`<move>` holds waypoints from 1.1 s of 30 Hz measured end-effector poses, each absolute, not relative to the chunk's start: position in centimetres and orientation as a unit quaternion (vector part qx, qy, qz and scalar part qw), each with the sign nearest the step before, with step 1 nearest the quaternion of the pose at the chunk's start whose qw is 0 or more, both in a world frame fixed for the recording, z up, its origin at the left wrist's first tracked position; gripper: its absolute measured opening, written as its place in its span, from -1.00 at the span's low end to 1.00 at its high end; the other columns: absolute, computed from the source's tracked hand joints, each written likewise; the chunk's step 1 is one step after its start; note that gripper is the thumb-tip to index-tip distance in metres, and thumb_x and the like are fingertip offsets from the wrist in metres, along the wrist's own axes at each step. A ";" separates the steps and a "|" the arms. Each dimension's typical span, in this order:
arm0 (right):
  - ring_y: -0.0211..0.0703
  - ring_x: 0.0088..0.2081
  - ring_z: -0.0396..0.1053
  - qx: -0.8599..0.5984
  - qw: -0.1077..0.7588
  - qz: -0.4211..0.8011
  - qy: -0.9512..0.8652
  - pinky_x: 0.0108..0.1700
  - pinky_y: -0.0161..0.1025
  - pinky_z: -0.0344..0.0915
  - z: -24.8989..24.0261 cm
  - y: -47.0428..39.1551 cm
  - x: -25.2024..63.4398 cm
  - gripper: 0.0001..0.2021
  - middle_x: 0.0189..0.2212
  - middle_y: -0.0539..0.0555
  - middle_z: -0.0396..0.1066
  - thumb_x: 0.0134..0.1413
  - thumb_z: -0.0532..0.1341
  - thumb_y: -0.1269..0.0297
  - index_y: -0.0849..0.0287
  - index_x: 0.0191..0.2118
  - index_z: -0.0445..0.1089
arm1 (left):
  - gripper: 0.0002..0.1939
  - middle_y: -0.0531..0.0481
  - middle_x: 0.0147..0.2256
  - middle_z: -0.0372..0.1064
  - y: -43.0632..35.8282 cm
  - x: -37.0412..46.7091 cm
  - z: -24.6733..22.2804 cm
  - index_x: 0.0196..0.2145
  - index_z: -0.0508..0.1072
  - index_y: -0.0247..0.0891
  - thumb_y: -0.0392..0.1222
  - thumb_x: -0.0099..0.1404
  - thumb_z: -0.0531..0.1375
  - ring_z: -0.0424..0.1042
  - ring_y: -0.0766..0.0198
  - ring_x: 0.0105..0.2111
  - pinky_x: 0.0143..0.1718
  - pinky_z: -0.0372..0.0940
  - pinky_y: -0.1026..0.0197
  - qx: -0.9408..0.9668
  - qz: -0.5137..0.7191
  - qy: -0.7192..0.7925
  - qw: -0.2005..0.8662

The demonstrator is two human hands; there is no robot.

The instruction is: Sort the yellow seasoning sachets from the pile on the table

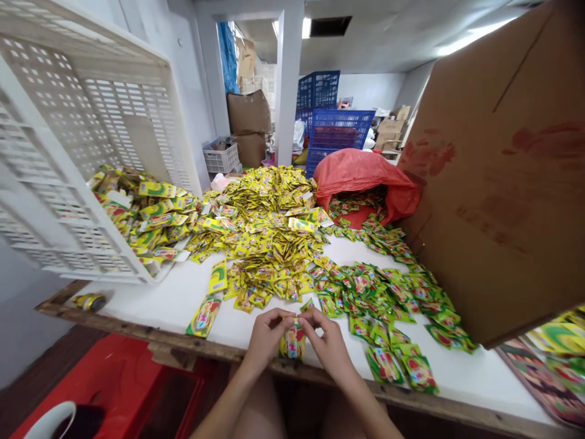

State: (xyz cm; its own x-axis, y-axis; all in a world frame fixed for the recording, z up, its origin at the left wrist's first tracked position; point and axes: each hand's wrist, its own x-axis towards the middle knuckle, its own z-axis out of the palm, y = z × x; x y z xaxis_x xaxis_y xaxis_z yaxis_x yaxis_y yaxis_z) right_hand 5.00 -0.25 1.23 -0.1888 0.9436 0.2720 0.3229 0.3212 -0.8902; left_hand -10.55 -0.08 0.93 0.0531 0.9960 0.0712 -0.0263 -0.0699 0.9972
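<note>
At the table's front edge my left hand (270, 334) and my right hand (322, 339) pinch the top of one small colourful packet (292, 342) from both sides, fingertips nearly meeting. A larger green and yellow packet (204, 316) lies flat left of my hands, with a yellow packet (218, 276) just behind it. Beyond my hands spreads a big heap of small yellow sachets (274, 244). Green sachets (361, 286) cover the table to the right, some near my right hand.
A tipped white crate (159, 152) holding yellow packets stands left. A red bag (361, 171) lies open behind the green sachets. A large cardboard box (498, 183) leans at right. A small yellow can (89, 302) lies near the left edge; a red stool (95, 390) is below.
</note>
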 end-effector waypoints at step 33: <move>0.00 -0.12 0.24 -0.542 0.149 0.183 -0.807 -0.08 -0.19 0.08 0.7 6.2 6.3 -0.70 -0.22 0.18 0.36 -0.26 0.17 0.62 0.27 -0.29 0.39 | -0.53 -0.02 -0.45 0.49 -0.3 -29.2 1.3 -0.30 0.35 -0.29 0.12 -0.07 0.23 0.47 0.14 -0.46 -0.49 0.34 0.26 0.461 0.398 0.718 0.338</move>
State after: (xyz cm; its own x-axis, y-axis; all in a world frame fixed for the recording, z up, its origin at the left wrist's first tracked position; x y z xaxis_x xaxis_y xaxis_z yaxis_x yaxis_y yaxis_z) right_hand 6.33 6.18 0.65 -0.3686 0.9286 0.0428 0.8194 0.3463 -0.4568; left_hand -29.15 -0.31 1.35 -0.3462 0.9307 -0.1181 0.3930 0.2582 0.8825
